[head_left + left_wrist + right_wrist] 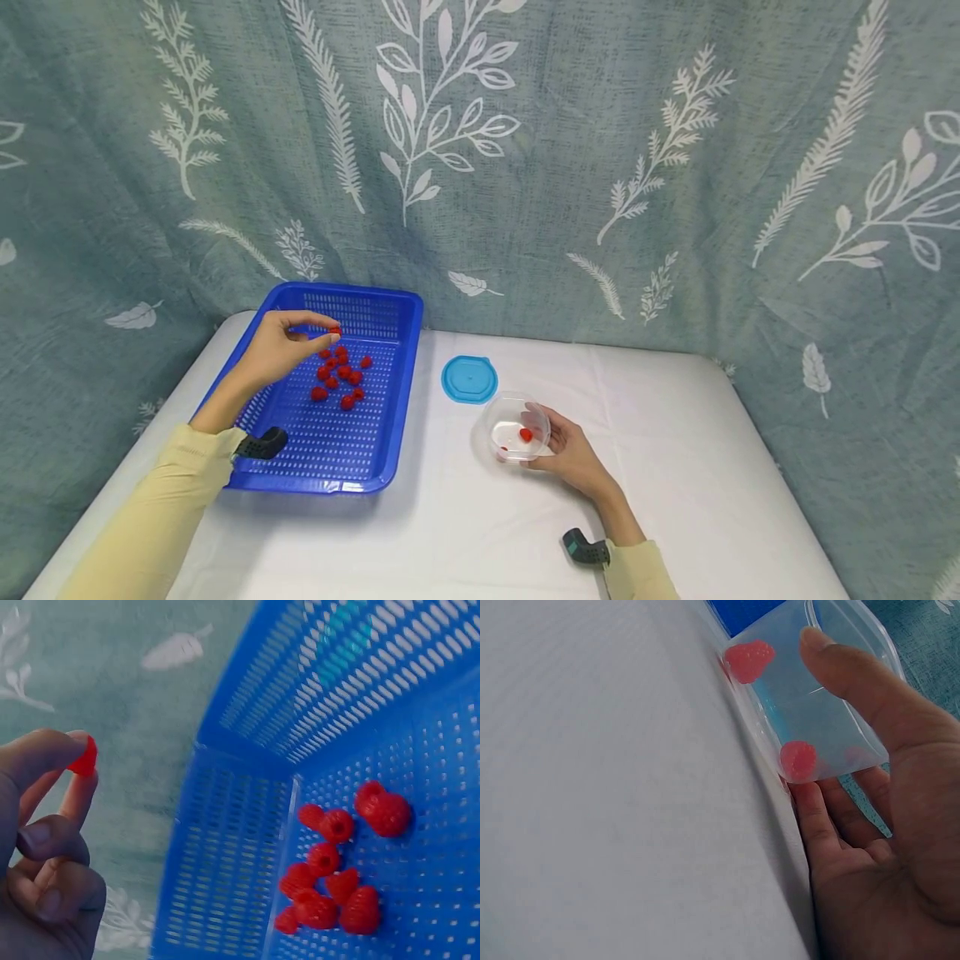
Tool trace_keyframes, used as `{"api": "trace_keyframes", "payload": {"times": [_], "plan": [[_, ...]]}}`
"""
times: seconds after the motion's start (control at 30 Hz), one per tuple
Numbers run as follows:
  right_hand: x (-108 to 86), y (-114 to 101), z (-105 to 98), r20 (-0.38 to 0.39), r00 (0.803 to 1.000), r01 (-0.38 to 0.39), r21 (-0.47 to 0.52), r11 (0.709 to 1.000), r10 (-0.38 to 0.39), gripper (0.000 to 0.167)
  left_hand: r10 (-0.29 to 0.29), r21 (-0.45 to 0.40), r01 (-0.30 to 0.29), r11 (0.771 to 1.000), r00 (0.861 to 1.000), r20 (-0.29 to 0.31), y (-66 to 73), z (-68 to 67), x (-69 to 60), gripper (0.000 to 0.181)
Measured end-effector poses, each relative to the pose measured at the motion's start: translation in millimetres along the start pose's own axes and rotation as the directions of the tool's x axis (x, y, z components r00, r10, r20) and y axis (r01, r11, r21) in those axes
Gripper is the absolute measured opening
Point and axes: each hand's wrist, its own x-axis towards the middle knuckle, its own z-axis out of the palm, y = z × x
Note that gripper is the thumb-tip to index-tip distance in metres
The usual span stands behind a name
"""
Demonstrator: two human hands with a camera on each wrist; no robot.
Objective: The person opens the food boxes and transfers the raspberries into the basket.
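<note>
Between thumb and fingertip my left hand [279, 346] pinches a raspberry [88, 757], held up above the far left part of a blue basket [390, 433]. Several more raspberries [344, 372] lie on the basket's perforated floor. My right hand [573, 454] grips a clear plastic cup [504, 408] from its right side, thumb on one side and fingers round the other. The cup stands on the white table. Inside it, at the bottom, are two raspberries [799, 760], seen through the wall in the right wrist view.
A light blue round lid [469, 380] with a small tab lies flat on the white table [675, 417], between basket and cup and farther back. Behind the table hangs a green curtain [540, 208] with white leaf prints.
</note>
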Motion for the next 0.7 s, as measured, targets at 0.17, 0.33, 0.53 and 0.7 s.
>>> {"api": "trace_keyframes", "payload": {"times": [0.17,0.33,0.53,0.7], "plan": [[-0.2,1,1,-0.005,1.0,0.01,0.001,1.0,-0.01,0.093,-0.055,-0.011,0.054,0.998,0.998,-0.018,-16.6,0.6,11.4,0.029],[-1.3,1,1,0.002,1.0,0.02,0.003,1.0,-0.02,0.092,-0.084,0.015,0.085,0.996,0.996,-0.035,-39.0,5.5,21.8,0.029],[-2.5,1,0,-0.001,1.0,0.026,-0.001,1.0,-0.026,0.091,-0.105,0.096,0.11,0.989,0.993,-0.058,-64.4,16.7,34.2,0.025],[-1.5,-1,0,0.006,0.999,0.036,0.0,0.999,-0.036,0.09,-0.196,0.129,0.205,0.97,0.978,-0.077,-77.8,22.3,39.8,0.025]]}}
